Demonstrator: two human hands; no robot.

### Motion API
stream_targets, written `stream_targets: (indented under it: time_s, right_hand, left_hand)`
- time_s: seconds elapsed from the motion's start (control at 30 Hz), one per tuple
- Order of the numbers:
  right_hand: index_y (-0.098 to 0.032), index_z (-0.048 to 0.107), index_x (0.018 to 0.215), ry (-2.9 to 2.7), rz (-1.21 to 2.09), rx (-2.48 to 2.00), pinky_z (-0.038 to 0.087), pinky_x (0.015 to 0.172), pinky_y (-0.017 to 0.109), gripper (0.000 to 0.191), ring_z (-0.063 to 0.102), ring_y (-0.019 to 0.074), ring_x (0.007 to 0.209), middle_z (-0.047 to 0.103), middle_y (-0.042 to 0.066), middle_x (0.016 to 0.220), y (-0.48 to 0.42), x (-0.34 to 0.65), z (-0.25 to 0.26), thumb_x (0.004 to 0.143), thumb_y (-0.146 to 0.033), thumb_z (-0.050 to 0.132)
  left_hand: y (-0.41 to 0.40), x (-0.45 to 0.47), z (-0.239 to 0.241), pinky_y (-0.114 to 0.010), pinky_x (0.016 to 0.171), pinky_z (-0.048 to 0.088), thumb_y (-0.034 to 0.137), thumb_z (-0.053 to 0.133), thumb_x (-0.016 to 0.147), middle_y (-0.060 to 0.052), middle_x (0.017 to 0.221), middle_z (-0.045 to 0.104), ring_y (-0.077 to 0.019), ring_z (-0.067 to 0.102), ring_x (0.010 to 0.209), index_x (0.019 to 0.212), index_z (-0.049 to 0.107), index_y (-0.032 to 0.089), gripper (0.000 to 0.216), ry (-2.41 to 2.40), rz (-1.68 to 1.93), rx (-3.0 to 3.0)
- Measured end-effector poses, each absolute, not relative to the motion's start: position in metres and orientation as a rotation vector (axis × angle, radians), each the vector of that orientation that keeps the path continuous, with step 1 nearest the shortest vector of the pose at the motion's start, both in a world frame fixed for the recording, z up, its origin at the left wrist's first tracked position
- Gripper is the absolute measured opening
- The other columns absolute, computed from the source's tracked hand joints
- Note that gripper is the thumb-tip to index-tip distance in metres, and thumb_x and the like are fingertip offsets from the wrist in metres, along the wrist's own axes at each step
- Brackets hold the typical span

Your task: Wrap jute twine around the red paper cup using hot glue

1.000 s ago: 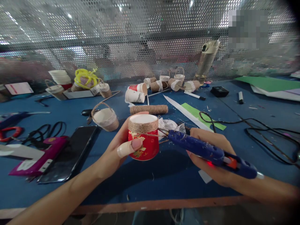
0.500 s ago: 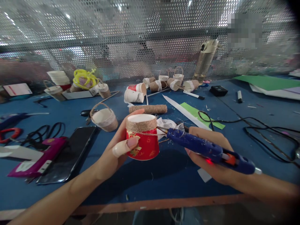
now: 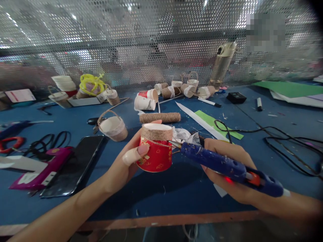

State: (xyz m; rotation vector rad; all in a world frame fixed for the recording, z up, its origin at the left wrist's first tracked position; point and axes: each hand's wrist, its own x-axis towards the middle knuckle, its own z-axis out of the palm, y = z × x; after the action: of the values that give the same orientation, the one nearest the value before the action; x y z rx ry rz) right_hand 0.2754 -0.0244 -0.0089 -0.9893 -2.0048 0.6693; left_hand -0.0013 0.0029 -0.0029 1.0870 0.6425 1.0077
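My left hand (image 3: 133, 151) is wrapped round a red paper cup (image 3: 158, 157) with gold print, its thumb on the front and a tan bandage on that thumb. Brown twine (image 3: 156, 134) winds round the cup's upper part, and a loose strand crosses the red side. In my right hand (image 3: 227, 151) is a blue hot glue gun (image 3: 214, 161), a red light glowing on it. Its metal nozzle points left at the cup's right side, close to the strand; whether it touches I cannot tell. Behind the cup lie white lace (image 3: 183, 134) and a twine spool (image 3: 160, 117).
A twine-covered cup with a handle (image 3: 113, 127), a black phone (image 3: 73, 168) and a purple box (image 3: 47, 169) are on the left. Further back stand several wrapped cups and a bottle (image 3: 222, 65) before a perforated metal screen (image 3: 126, 40). A black cable (image 3: 267, 137) runs right.
The cup has tilted and turned slightly, its rim shifting right. The glue gun has moved a little right and down, its nozzle lower against the cup's side.
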Motion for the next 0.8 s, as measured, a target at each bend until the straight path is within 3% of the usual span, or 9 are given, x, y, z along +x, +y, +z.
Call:
stream_targets:
  time_s: [0.17, 0.37, 0.57, 0.67, 0.8]
  right_hand:
    - [-0.025, 0.046, 0.074, -1.959, 0.692, -1.014, 0.034, 0.053, 0.029, 0.026, 0.042, 0.0117, 0.055, 0.048, -0.006, 0.065, -0.022, 0.275, -0.007, 0.088, -0.012, 0.063]
    - [-0.025, 0.044, 0.073, -1.949, 0.68, -1.025, 0.034, 0.054, 0.03, 0.027, 0.042, 0.0129, 0.056, 0.047, -0.004, 0.066, -0.023, 0.274, -0.007, 0.086, -0.012, 0.063]
    - [-0.025, 0.044, 0.074, -1.953, 0.674, -1.022, 0.033, 0.054, 0.03, 0.026, 0.041, 0.0123, 0.055, 0.046, -0.005, 0.065, -0.024, 0.275, -0.008, 0.088, -0.014, 0.063]
    - [-0.025, 0.045, 0.074, -1.974, 0.666, -1.014, 0.034, 0.055, 0.03, 0.025, 0.043, 0.0131, 0.056, 0.047, -0.004, 0.067, -0.024, 0.275, -0.009, 0.086, -0.011, 0.063]
    - [-0.025, 0.045, 0.076, -2.001, 0.629, -1.015, 0.036, 0.056, 0.03, 0.027, 0.044, 0.0132, 0.057, 0.049, -0.005, 0.067, -0.023, 0.276, -0.009, 0.085, -0.008, 0.063]
  left_hand:
    - [0.004, -0.003, -0.001, -0.041, 0.094, 0.06, 0.048, 0.076, 0.087, -0.009, 0.138, 0.077, -0.0344, 0.073, 0.116, 0.15, 0.062, 0.026, 0.068, 0.699, 1.04, 1.065]
    - [0.002, 0.001, 0.006, -0.038, 0.085, 0.06, 0.047, 0.074, 0.085, -0.01, 0.131, 0.078, -0.0327, 0.074, 0.108, 0.152, 0.059, 0.025, 0.072, 0.699, 1.088, 1.057]
    - [0.001, -0.002, 0.005, -0.037, 0.09, 0.06, 0.042, 0.066, 0.094, -0.006, 0.125, 0.08, -0.0285, 0.075, 0.106, 0.145, 0.064, 0.026, 0.054, 0.624, 1.045, 1.053]
    - [0.001, -0.001, 0.003, -0.034, 0.088, 0.06, 0.04, 0.067, 0.094, -0.006, 0.129, 0.079, -0.0262, 0.076, 0.106, 0.145, 0.064, 0.027, 0.053, 0.608, 1.054, 1.045]
    - [0.003, 0.001, 0.003, -0.036, 0.089, 0.059, 0.042, 0.07, 0.092, -0.008, 0.135, 0.077, -0.031, 0.075, 0.114, 0.144, 0.063, 0.026, 0.055, 0.633, 1.053, 1.055]
